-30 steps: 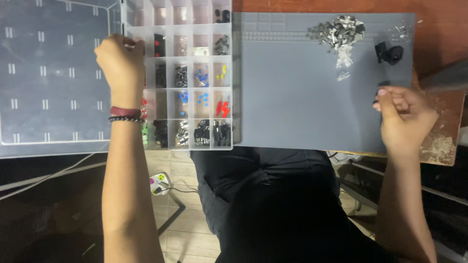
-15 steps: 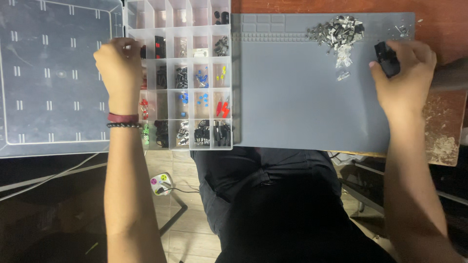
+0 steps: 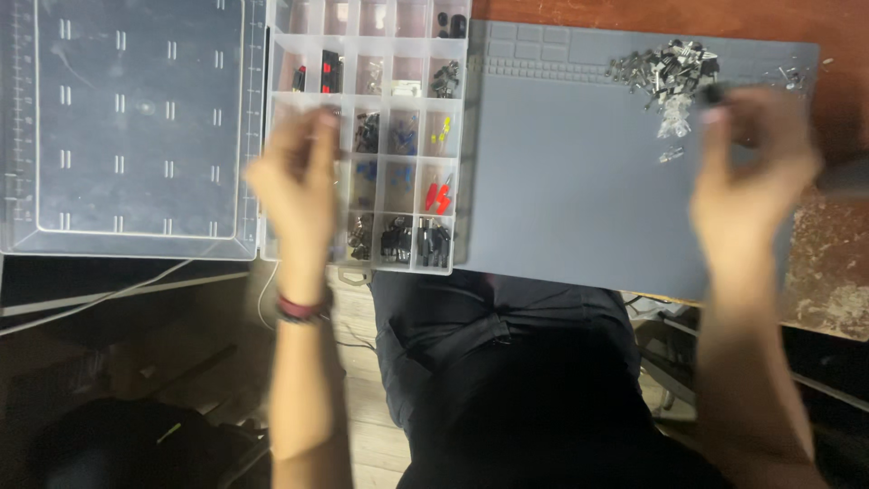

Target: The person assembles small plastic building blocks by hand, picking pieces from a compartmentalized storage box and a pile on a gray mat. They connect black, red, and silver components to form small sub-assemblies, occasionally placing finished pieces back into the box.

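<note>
Hands blur above the grey mat [image 3: 579, 199]: the left hand [image 3: 299, 181] hovers loosely curled over the parts box [image 3: 398, 145] left of it; the right hand [image 3: 756, 177] pinches a small black part [image 3: 715, 92] beside the parts pile [image 3: 665, 72] at the mat's far corner.

we see the organizer's clear open lid [image 3: 136, 127] lying flat at far left, a worn reddish-brown wooden tabletop [image 3: 828, 263] at right, a white cable [image 3: 100, 294] trailing below the lid, and dark trousers [image 3: 516, 380] above a wooden floor [image 3: 371, 435].
</note>
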